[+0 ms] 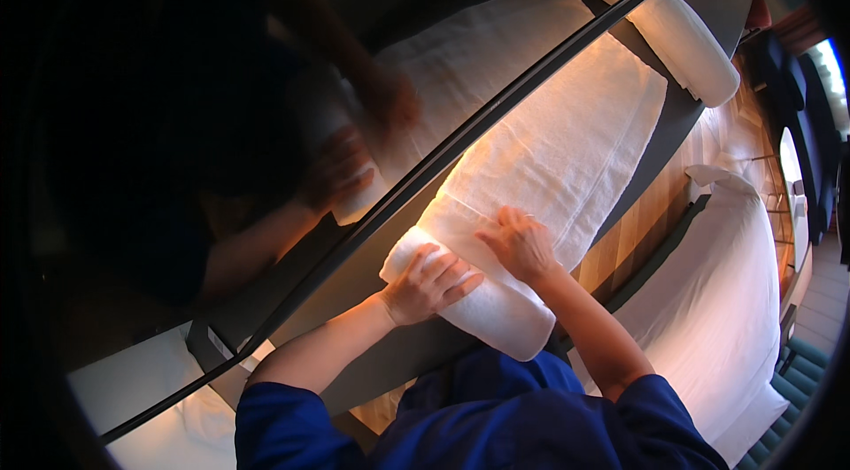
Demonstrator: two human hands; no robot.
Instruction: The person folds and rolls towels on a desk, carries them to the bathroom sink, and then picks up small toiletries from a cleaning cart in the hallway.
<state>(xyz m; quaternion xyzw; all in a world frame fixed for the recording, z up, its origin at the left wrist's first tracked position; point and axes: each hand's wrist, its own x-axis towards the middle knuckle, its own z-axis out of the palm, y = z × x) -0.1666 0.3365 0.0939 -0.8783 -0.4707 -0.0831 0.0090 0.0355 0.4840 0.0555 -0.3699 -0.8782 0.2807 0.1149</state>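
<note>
A white terry towel (564, 138) lies spread on a dark grey tabletop, with its near end wound into a thick roll (495, 317). Across the top of this roll rests my left hand (428, 284), its fingers slightly apart. My right hand (518, 241) touches the flat part of the towel just beyond the roll, with bent fingers. The palm side of each hand is hidden.
At the tabletop's far end lies another rolled white towel (690, 45). A dark glossy panel (299, 105) rises along the left and mirrors the towel and hands. White bedding (704, 284) is to the right, by the wooden floor (611, 257).
</note>
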